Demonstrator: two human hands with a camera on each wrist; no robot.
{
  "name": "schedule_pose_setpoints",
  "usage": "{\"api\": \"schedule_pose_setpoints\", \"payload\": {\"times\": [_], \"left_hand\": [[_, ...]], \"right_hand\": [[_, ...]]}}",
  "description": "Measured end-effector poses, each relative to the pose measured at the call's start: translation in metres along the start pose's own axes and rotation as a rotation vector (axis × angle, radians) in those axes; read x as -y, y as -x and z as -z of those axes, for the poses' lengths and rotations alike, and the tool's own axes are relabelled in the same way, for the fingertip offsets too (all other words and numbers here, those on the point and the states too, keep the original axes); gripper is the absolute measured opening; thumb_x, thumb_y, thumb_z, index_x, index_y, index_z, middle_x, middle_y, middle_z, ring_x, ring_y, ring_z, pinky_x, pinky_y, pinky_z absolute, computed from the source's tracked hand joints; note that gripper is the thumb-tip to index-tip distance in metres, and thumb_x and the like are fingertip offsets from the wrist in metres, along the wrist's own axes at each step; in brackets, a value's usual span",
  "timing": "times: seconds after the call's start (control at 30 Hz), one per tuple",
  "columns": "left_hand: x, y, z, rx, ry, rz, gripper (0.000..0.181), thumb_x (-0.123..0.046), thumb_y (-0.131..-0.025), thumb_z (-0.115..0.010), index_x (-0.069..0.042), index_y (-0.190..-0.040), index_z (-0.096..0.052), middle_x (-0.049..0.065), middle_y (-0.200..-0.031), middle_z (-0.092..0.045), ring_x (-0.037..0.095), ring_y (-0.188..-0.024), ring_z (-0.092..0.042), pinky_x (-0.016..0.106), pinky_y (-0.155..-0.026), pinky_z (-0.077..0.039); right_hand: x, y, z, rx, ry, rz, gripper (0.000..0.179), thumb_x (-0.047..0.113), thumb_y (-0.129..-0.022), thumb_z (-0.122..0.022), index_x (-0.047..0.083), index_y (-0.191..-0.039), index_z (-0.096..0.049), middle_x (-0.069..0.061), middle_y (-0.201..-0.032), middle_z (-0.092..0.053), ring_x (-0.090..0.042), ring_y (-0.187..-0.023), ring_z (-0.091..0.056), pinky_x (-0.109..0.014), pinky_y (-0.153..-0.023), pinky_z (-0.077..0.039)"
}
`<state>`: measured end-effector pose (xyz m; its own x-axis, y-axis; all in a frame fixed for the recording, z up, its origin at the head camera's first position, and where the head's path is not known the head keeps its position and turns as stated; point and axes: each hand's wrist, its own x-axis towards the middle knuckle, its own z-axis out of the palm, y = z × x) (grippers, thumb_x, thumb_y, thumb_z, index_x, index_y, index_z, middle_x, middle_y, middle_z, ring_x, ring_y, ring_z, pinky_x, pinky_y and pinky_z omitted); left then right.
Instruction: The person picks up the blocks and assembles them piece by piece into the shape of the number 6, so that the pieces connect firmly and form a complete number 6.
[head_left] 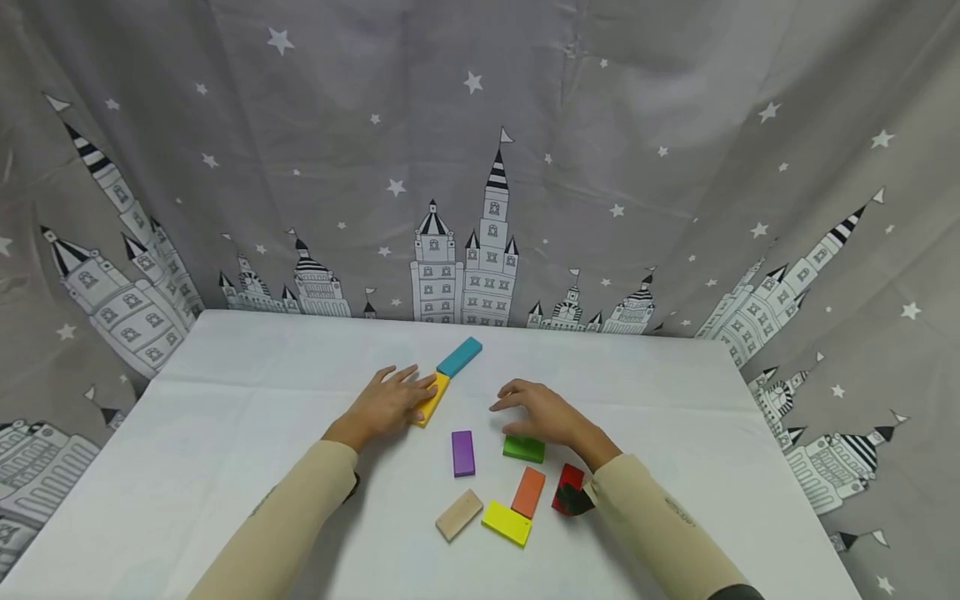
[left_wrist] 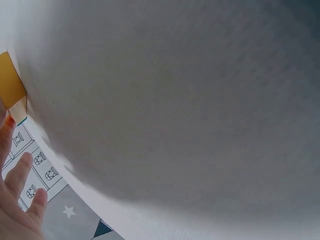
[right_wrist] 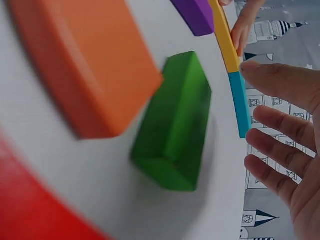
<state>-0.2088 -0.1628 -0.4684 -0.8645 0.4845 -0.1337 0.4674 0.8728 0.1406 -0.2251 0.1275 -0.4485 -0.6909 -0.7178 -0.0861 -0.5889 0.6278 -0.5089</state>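
In the head view my left hand [head_left: 386, 406] pinches an amber-yellow block [head_left: 435, 400], thumb at its near end and fingers over its far part. Its far end meets a teal block [head_left: 460, 357], the two lying nearly in line. The left wrist view catches only part of the amber block [left_wrist: 11, 80] beside the spread fingers. My right hand [head_left: 542, 414] hovers near a green block [head_left: 524, 448], partly covering it. Seen from the right wrist, its fingers [right_wrist: 280, 150] are extended with nothing between them, and the green block [right_wrist: 175, 120] lies apart from them.
Nearer on the white table [head_left: 247, 400] lie a purple block [head_left: 462, 454], a plain wooden block [head_left: 459, 515], a bright yellow block [head_left: 507, 523] and an orange block [head_left: 528, 492]. A red block [head_left: 567, 483] is partly hidden beside my right sleeve. A grey castle-print curtain [head_left: 337, 167] hangs behind.
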Motion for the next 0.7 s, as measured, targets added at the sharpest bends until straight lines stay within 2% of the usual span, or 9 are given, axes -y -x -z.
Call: {"api": "schedule_pose_setpoints", "payload": {"times": [0.37, 0.6, 0.7], "left_hand": [[0.000, 0.001, -0.001, 0.018, -0.006, 0.003, 0.055, -0.029, -0.090, -0.064, -0.014, -0.141, -0.049, 0.001, -0.150, -0.042, 0.033, -0.142, -0.029, 0.057, -0.113, -0.020], [0.000, 0.003, -0.002, 0.020, -0.023, 0.001, 0.056, -0.030, -0.090, -0.063, -0.015, -0.142, -0.048, 0.000, -0.151, -0.041, 0.033, -0.142, -0.028, 0.057, -0.113, -0.021], [0.000, 0.004, -0.002, 0.014, -0.030, -0.007, 0.056, -0.030, -0.090, -0.064, -0.014, -0.142, -0.049, 0.001, -0.150, -0.041, 0.033, -0.141, -0.029, 0.057, -0.113, -0.022]], "right_hand": [[0.001, 0.031, -0.016, 0.028, -0.013, -0.001, 0.028, 0.019, -0.086, -0.074, 0.016, -0.114, -0.073, -0.003, -0.126, -0.057, -0.022, -0.116, -0.052, -0.041, -0.099, -0.047], [0.001, 0.044, -0.024, 0.005, -0.001, 0.005, 0.022, 0.018, -0.087, -0.073, 0.019, -0.108, -0.076, 0.001, -0.132, -0.055, -0.020, -0.120, -0.050, -0.044, -0.102, -0.044], [0.002, 0.048, -0.027, -0.005, 0.002, -0.001, 0.021, 0.018, -0.087, -0.072, 0.021, -0.108, -0.076, 0.002, -0.131, -0.055, -0.018, -0.116, -0.052, -0.042, -0.099, -0.046]]}}
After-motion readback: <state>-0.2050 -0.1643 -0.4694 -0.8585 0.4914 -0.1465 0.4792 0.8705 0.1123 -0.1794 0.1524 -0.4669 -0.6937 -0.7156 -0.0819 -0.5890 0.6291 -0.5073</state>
